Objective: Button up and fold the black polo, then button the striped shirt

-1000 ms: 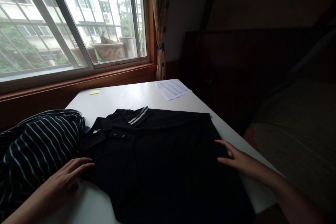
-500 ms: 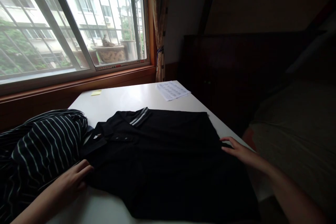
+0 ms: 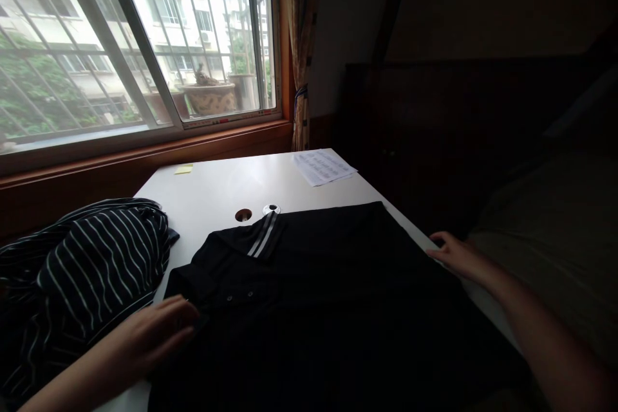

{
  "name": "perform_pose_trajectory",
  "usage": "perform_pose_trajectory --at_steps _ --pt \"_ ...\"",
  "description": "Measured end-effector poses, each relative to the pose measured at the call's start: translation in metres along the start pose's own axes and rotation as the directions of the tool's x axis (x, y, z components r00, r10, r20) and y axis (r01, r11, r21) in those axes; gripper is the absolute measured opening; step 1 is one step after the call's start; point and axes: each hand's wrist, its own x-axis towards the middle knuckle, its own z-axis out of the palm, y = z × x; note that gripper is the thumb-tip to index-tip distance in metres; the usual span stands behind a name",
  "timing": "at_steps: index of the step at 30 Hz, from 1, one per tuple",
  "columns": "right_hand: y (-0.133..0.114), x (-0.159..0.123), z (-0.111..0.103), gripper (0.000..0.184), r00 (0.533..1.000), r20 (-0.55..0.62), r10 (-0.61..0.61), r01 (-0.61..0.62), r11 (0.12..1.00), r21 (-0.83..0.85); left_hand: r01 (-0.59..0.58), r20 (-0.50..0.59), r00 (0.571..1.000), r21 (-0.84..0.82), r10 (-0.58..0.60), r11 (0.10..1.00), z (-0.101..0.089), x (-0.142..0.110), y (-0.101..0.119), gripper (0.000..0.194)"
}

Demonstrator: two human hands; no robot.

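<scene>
A black polo shirt [image 3: 328, 296] lies spread on the white table [image 3: 217, 187], its collar toward the left. Two buttons show on its placket, and two pale stripes cross a sleeve cuff. My left hand [image 3: 164, 335] is closed on the cloth by the collar, with its fingertips partly in shadow. At the shirt's right edge, my right hand [image 3: 454, 256] pinches the fabric between thumb and fingers. The lower part of the shirt is very dark and runs out of view at the bottom.
Striped dark cloth [image 3: 106, 264] is heaped at the left. Printed sheets [image 3: 323, 167] and a yellow sticky note [image 3: 184, 168] lie at the far side. A round table hole [image 3: 243, 214] and a metal ring [image 3: 271, 208] sit behind the shirt. A barred window is beyond.
The shirt has shifted toward me, uncovering the hole and ring. My right hand has moved outward and closed on the shirt's edge; my left has curled and moved slightly right.
</scene>
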Motion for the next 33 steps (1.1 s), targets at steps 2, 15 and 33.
perform_pose_trajectory --at_steps 2,15,33 --pt "-0.025 0.013 0.001 0.041 0.996 -0.044 -0.079 0.074 0.992 -0.098 0.058 0.039 0.998 -0.097 -0.054 0.994 -0.008 0.040 -0.008 0.033" --pt "-0.128 0.108 0.059 0.033 0.955 -0.011 -0.296 0.277 0.905 -0.322 0.345 -0.018 0.936 -0.159 -0.352 0.925 0.039 0.185 -0.092 0.060" --pt "-0.163 0.155 0.066 0.019 0.948 0.004 -0.318 0.286 0.847 -0.449 0.372 -0.311 0.881 -0.011 -0.357 0.928 0.042 0.182 -0.090 0.028"
